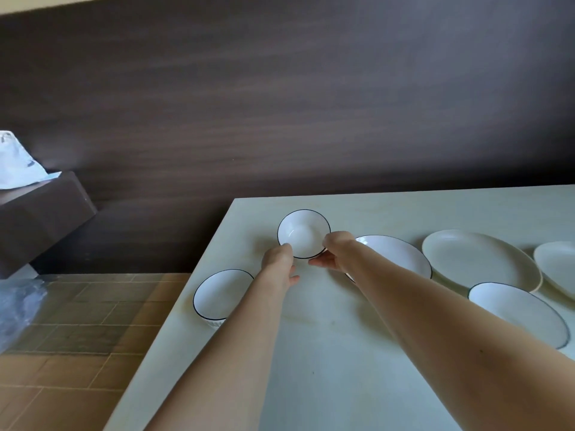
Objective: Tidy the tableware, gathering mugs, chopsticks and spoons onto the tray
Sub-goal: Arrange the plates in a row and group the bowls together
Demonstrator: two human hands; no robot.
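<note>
Item: small white ceramic bowl with a thin dark rim (304, 234), standing upright near the far left corner of the pale cream surface (326, 353), is held from both sides, the left hand (278, 259) closed on its near left rim and the right hand (334, 251) cupped under its near right edge. No tray, mugs, chopsticks or spoons are seen in view. The bowl is best lifted level, with even pressure from both hands, and kept clear of the large white dark-rimmed plate (395, 256) just beside it.
</note>
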